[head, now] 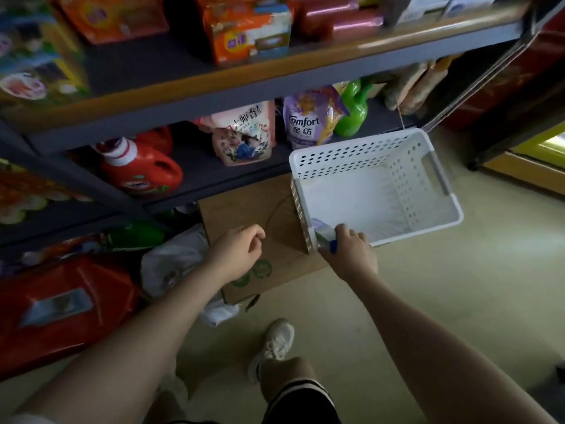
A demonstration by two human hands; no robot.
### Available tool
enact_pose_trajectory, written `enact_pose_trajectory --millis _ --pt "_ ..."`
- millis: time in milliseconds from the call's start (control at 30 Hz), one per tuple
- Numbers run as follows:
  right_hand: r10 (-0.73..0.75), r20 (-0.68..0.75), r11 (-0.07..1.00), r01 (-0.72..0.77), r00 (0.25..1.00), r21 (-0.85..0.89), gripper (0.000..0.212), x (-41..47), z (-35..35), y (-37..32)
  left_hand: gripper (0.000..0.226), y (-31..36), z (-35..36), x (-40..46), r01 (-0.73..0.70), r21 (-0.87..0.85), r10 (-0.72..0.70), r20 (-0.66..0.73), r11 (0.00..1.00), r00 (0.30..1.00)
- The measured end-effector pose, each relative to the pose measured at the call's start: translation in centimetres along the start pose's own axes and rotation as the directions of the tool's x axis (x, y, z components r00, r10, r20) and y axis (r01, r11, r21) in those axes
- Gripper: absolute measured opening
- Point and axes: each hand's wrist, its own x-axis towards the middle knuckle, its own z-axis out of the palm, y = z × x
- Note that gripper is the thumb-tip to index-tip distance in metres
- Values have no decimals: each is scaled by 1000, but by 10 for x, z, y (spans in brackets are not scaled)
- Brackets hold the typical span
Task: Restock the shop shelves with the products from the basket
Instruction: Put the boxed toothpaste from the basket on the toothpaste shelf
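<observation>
A white perforated basket rests on a cardboard box in front of the shelves. My right hand is at the basket's near left corner, closed on a small pack with purple, green and blue print that lies against the inner wall. The rest of the basket's floor shows bare. My left hand hovers over the cardboard box, fingers loosely curled, holding nothing. The middle shelf carries a red detergent jug, a pink refill pouch, a purple Comfort pouch and a green bottle.
The upper shelf holds orange detergent packs and red rolls. Red jugs and a white plastic bag sit at floor level on the left. A red cabinet stands at the right. My shoe is on the pale floor.
</observation>
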Motion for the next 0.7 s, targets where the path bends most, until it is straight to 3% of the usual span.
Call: enact_pose_trajectory --millis 67,133,233,300,367,433,500,600,700 --pt "-5 -26 1000 6 1000 30 35 6 -2 1 22 -9 1 -2 39 68 -42 43 997 998" --pt "79 -24 983 -74 997 168 32 5 -13 0 22 -17 -5 -11 54 197 -73 90 979 993" --pt "269 -49 841 -210 962 499 34 -7 -47 -4 19 -22 -27 -27 51 356 -92 97 933 991" --pt "308 -128 768 -166 943 619 29 -19 -70 -11 19 -21 -48 -39 55 381 -80 51 923 995" --pt "266 -253 745 -32 930 667 27 -33 -92 -24 22 -21 -73 -53 72 357 -61 -42 931 997" --pt "206 -288 698 65 935 713 28 -44 -109 -46 24 -23 -99 -73 86 266 -45 -156 960 987" --pt "130 -209 648 76 969 757 30 -56 -122 -78 21 -31 -122 -96 77 144 -40 -241 987 970" --pt "-13 -71 483 68 997 873 34 -72 -121 -133 15 -60 -151 -129 73 98 -38 -315 993 948" --pt "-165 -84 380 142 983 914 26 -106 -108 -195 16 -106 -177 -165 85 112 -41 -351 990 935"
